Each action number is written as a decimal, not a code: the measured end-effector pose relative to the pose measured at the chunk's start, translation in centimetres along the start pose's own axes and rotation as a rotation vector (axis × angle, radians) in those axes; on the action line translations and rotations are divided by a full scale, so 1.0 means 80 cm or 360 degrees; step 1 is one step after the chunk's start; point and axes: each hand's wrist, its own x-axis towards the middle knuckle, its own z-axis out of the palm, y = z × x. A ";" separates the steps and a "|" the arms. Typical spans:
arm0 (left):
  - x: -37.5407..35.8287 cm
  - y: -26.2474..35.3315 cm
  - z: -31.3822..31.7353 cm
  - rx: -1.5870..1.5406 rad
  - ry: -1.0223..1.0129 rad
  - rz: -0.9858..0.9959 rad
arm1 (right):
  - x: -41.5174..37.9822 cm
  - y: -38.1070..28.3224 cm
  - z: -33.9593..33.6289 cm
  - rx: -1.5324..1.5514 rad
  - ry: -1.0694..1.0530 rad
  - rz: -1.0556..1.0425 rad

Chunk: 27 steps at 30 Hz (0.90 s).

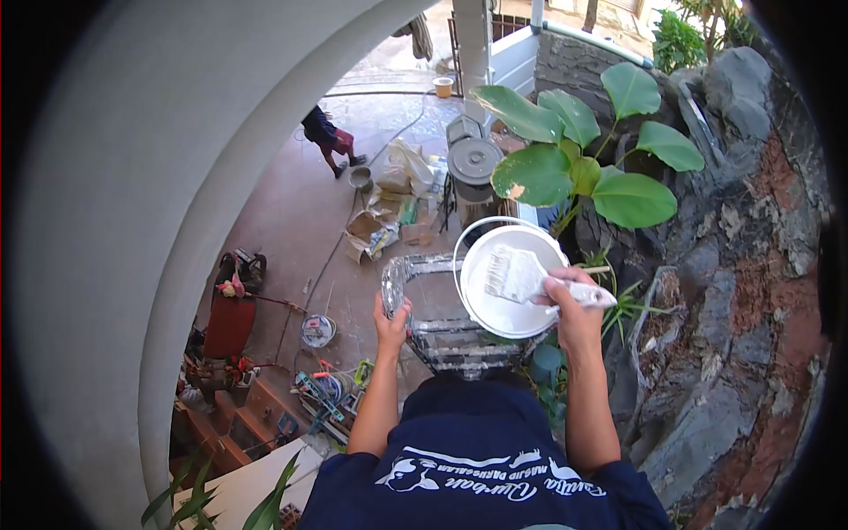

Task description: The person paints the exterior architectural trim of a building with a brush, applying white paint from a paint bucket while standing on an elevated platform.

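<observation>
My right hand (576, 311) is closed around the pale, paint-smeared handle of a wide paintbrush (519, 276). The brush head lies over the mouth of a white bucket (481, 314), whose inside is white. A thin white bail handle (457, 252) arches along the bucket's left side. Just beyond my fingers a light wooden stick end (597, 269) pokes out. On the left, my left hand (391, 323) is wrapped round the side rail of a paint-spattered stepladder (442, 328). The bucket overlaps the ladder's upper part in this view, hiding some of it.
A curved white wall (177, 221) rises at left, rough rock (707, 353) at right. Large leaves (583, 168) hang beyond the bucket. Far below are a person (329, 140), sacks (402, 172), a grey lidded bin (474, 162), a paint pail (318, 330) and scattered tools (322, 393).
</observation>
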 end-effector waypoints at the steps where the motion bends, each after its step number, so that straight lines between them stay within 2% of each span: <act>1: 0.005 -0.004 0.000 0.0018 -0.0018 0.0047 | -0.005 -0.006 -0.005 -0.0093 -0.0010 -0.0111; 5: 0.004 -0.007 0.000 0.0006 -0.0023 0.0068 | -0.035 -0.022 -0.035 -0.0270 0.0062 -0.0298; 10: 0.003 -0.010 -0.003 -0.0012 -0.0025 0.0049 | -0.056 -0.004 -0.060 -0.0119 0.0171 -0.0459; 16: 0.003 -0.004 0.000 -0.0035 -0.0006 0.0003 | -0.065 0.010 -0.055 -0.0143 0.0199 -0.0415; 19: 0.004 -0.013 -0.005 -0.0022 -0.0022 -0.0026 | -0.060 0.014 -0.053 0.0078 0.0180 -0.0377; 22: 0.004 -0.018 -0.005 -0.0060 -0.0031 -0.0051 | -0.054 0.001 -0.035 0.0402 0.0307 -0.0224; 25: 0.006 -0.014 -0.002 -0.0078 -0.0030 0.0046 | -0.045 0.005 -0.037 0.0441 0.0310 -0.0145; 27: 0.005 -0.010 -0.001 -0.0090 -0.0041 0.0003 | -0.043 0.005 -0.035 0.0540 0.0337 -0.0098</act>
